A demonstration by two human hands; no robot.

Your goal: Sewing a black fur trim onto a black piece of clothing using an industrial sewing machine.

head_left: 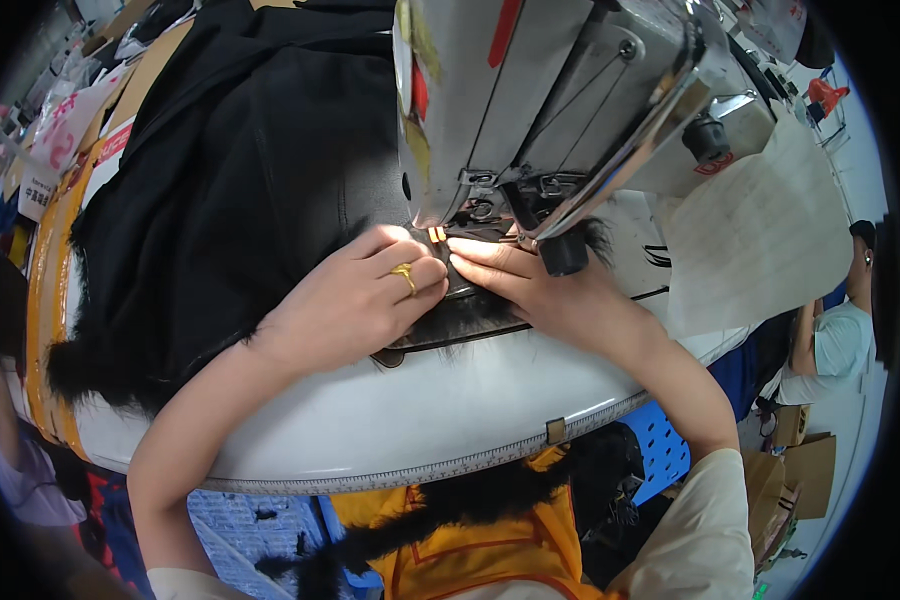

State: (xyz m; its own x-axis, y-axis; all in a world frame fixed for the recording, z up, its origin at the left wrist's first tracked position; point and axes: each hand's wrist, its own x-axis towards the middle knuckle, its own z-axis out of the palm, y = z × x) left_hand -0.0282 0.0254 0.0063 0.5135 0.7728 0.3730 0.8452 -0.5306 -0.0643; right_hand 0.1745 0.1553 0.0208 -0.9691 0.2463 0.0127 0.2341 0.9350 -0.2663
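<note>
A black garment (260, 170) with fluffy fur edges spreads over the left side of the sewing table. My left hand (360, 300), with a gold ring on one finger, has its fingers curled down on the dark cloth just left of the needle area. From the other side my right hand (570, 300) reaches in under the sewing machine (510, 90). Its fingers lie stretched out, tips on the cloth beside the lit presser foot. The fingertips of both hands are close together. Black fur (460, 318) shows below them, and the needle itself is hard to make out.
A measuring tape (420, 472) runs along the white table's (470, 400) front edge. Pale paper or cloth (760, 230) hangs at the machine's right. Black fur strips (400, 530) lie across my orange apron (450, 565). Another person (835, 335) is at the far right, near cardboard boxes (805, 475).
</note>
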